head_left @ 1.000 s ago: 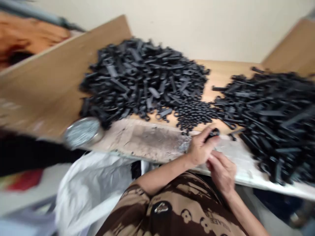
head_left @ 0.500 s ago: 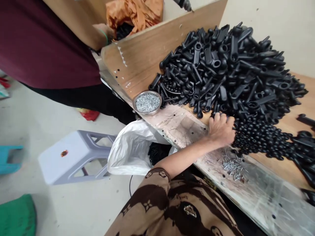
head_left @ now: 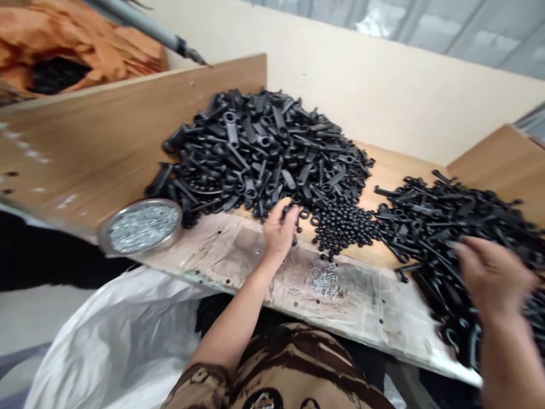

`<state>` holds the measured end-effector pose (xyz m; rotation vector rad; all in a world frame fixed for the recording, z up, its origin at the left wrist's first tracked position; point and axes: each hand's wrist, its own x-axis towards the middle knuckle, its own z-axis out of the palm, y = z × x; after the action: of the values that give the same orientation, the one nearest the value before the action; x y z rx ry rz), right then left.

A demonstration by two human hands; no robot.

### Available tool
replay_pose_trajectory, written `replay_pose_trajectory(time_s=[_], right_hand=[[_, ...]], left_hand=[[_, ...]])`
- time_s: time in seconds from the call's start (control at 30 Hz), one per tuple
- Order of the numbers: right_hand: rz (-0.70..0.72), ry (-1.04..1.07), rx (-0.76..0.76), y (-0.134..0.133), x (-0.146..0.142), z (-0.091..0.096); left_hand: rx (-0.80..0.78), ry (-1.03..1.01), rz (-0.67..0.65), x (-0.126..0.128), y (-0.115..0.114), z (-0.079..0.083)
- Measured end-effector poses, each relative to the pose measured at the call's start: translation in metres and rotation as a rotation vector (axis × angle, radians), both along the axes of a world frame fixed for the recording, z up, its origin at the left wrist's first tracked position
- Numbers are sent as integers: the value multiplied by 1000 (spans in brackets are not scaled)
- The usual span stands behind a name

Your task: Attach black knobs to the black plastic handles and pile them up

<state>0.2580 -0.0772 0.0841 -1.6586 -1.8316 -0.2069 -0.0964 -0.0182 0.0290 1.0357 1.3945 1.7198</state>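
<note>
My left hand [head_left: 277, 232] is closed with its fingertips around a small black plastic part [head_left: 293, 211], at the front edge of a large heap of black crank-shaped plastic handles [head_left: 272, 147]. Small round black knobs [head_left: 343, 227] are spread just right of it, and loose metal pins [head_left: 327, 282] lie in front of them. Over a second heap of long black plastic parts [head_left: 426, 216] hangs my right hand [head_left: 496, 278], smeared by motion. Whether its fingers hold anything cannot be made out.
A metal bowl of silvery pins [head_left: 142, 227] stands at the left on the worn bench edge [head_left: 366, 307]. Wooden side boards [head_left: 97, 136] bound the bench. A white sack [head_left: 123, 341] hangs open below, and a power driver [head_left: 183, 48] juts in above the left board.
The view has swung right, bringing my right hand and the right heap into sight. My left hand has lifted from the knobs with a black part in its fingers. The co-worker has left the view.
</note>
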Motion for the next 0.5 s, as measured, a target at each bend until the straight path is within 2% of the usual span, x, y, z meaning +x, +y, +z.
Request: replay_pose_trajectory(time_s=[0.03, 0.07, 0.1, 0.17, 0.23, 0.33, 0.4, 0.5], right_hand=[[-41, -60, 5, 0, -8, -7], [10, -103, -53, 1, -18, -16], [85, -155, -178, 4, -30, -25], [96, -254, -354, 13, -52, -42], [36, -336, -493, 22, -67, -53], [-108, -403, -617, 33, -76, -61], [-176, -406, -626, 38, -77, -65], [-208, -367, -597, 46, -77, -72]], left_hand=[[-71, -249, -61, 0, -4, 5], [-158, -478, -144, 1, -10, 9], [-255, -675, -238, 3, -18, 10], [-445, -941, -370, 8, -37, 8], [-595, -1053, -427, 15, -60, 0], [-680, -1102, -565, 26, -86, -13], [-690, -1106, -647, 30, -93, -16], [-679, -1082, -736, 33, -93, -11]])
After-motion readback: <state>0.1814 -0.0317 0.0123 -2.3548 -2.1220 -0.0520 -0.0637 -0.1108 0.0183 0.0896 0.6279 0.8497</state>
